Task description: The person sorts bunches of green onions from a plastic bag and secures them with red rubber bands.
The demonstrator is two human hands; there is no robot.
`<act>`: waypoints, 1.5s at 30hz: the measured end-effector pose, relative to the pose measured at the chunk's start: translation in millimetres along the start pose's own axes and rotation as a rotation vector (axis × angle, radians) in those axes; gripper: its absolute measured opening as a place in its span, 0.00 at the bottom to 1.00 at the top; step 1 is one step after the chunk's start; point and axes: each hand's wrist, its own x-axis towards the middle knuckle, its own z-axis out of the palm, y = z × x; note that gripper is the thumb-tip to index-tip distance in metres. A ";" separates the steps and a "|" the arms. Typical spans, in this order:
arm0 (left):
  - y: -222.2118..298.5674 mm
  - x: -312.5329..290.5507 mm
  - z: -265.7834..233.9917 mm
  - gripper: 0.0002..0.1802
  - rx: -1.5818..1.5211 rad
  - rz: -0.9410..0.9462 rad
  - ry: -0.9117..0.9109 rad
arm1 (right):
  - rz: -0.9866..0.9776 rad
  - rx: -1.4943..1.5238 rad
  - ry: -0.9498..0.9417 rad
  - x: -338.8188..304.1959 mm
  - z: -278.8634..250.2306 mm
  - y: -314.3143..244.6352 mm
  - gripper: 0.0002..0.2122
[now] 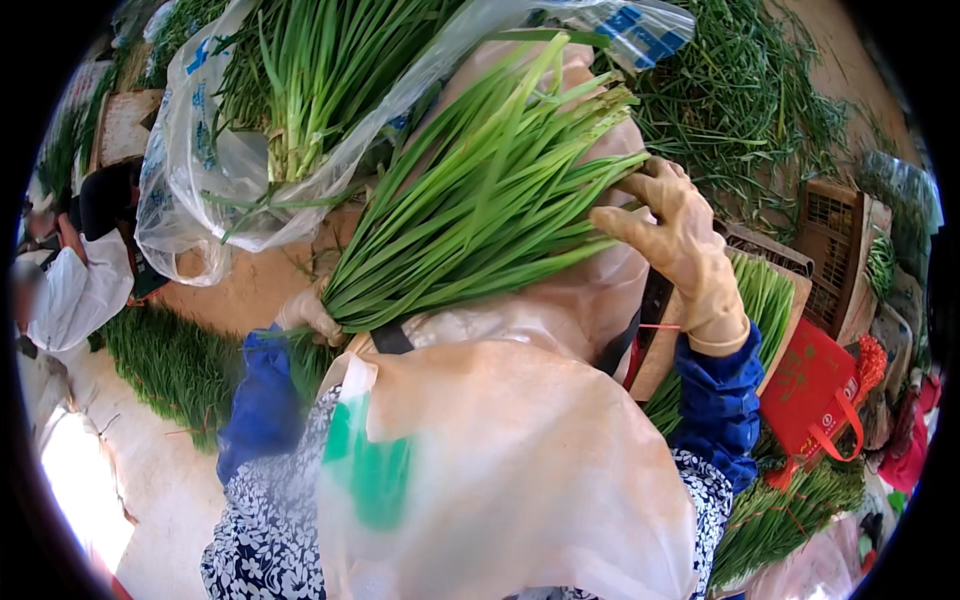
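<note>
A loose bunch of garlic chives [490, 190], long flat green leaves, lies slantwise across my lap over a pale plastic apron [510, 450]. My left hand [313, 312], in a pale glove, is closed round its lower-left end; the leaves partly cover the fingers. At the bunch's upper-right end is my right hand [685, 240] in a tan rubber glove. Its thumb and fingers are curved and apart, with the fingertips at the leaf ends. Beyond the bunch, a clear plastic bag [225, 160] holds more chives [335, 75] with pale stems.
A heap of loose green leaves [740, 110] spreads at the upper right. Right of me stand a wooden crate [830, 255], a box of chives [760, 300] and a red bag [805, 390]. Chive bundles [165, 365] lie on the left floor. Another person [85, 270] is at far left.
</note>
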 end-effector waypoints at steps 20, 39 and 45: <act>8.9 -5.4 8.6 0.34 0.141 0.038 0.007 | 0.486 -0.024 0.790 22.0 -55.1 95.0 0.19; 29.7 -7.1 32.1 0.35 0.334 -0.055 0.100 | 0.513 -0.333 0.622 11.7 -60.8 68.3 0.13; 37.8 -19.9 34.1 0.33 0.345 -0.138 0.124 | -0.250 0.048 0.228 45.9 -24.0 -23.7 0.24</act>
